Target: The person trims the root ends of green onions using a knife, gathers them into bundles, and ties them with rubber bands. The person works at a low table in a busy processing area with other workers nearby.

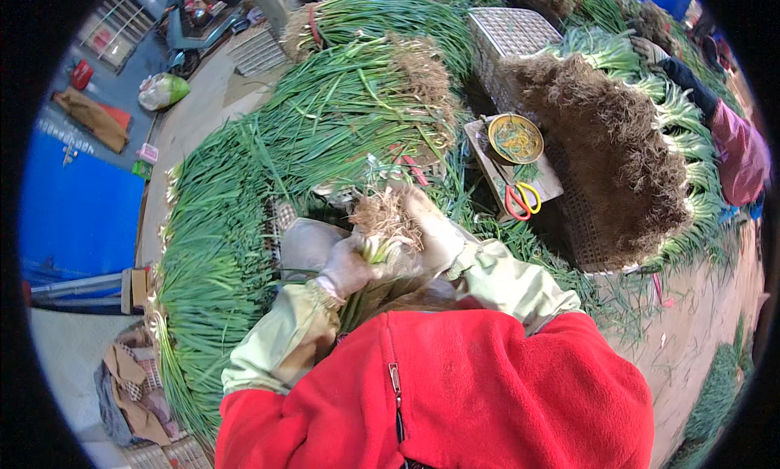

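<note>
My left hand (348, 268), in a pale glove, grips a bunch of green onions (376, 248) by its white stems, low in front of my body. Brown roots (381, 216) on the bunch point up and away from me. Against the right side of these roots curls my right hand (431, 222), also gloved, its fingertips partly hidden. The leaves of the held bunch are mostly hidden below my hands. Just beyond lies a red-handled tool (414, 169) among the leaves, its working end unclear.
Piled green onions (207, 255) curve around my left and front. To the right, a wooden stool (545, 185) bears a yellow bowl (515, 139) of bands and scissors (518, 201). Beyond it stands a woven crate (576, 225) beside stacked, root-covered onions. Another person's sleeve (737, 152) reaches in at far right.
</note>
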Motion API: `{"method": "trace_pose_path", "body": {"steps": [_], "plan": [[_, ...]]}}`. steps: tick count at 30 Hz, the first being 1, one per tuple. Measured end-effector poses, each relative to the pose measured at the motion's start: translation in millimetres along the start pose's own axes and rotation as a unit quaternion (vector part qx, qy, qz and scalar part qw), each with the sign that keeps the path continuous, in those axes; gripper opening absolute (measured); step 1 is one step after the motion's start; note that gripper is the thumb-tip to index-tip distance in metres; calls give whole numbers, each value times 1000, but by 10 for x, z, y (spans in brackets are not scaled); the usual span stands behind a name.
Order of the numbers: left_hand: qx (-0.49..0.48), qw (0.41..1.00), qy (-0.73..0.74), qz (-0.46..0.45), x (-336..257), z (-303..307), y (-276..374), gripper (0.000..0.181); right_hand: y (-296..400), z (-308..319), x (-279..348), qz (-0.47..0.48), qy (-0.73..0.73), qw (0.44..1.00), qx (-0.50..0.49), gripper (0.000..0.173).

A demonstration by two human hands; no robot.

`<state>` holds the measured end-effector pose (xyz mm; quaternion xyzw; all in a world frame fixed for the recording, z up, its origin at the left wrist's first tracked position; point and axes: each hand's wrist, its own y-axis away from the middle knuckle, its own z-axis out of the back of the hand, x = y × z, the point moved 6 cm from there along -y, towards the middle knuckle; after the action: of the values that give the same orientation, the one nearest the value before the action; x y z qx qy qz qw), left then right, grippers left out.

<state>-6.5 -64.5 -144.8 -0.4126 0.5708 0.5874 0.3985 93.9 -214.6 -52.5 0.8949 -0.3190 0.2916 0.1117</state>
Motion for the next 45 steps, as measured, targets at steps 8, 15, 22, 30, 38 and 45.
{"method": "trace_pose_path", "body": {"steps": [8, 15, 22, 30, 38, 45], "plan": [[-33, 862, -504, 38, -419, -370, -212, 48, -130, 2767, 1279, -33, 648, 709, -276, 36], [-11, 871, -489, 48, -416, -347, -405, 48, -623, 3880, 2138, 6, 844, 446, -299, 31], [7, 884, -465, 41, -431, -301, -569, 46, -1081, 4271, 1953, -91, 929, 255, -251, 24], [51, 889, -454, -17, -367, -340, -703, 45, -445, 4715, 2259, 99, 660, 554, -497, 20], [103, 917, -383, 42, -559, -335, -730, 49, -409, 3196, 1833, 195, 644, 619, -405, 18], [95, 990, 29, -104, -1062, -28, -424, 48, -247, 145, 549, 306, 669, 674, -67, 39]]}}
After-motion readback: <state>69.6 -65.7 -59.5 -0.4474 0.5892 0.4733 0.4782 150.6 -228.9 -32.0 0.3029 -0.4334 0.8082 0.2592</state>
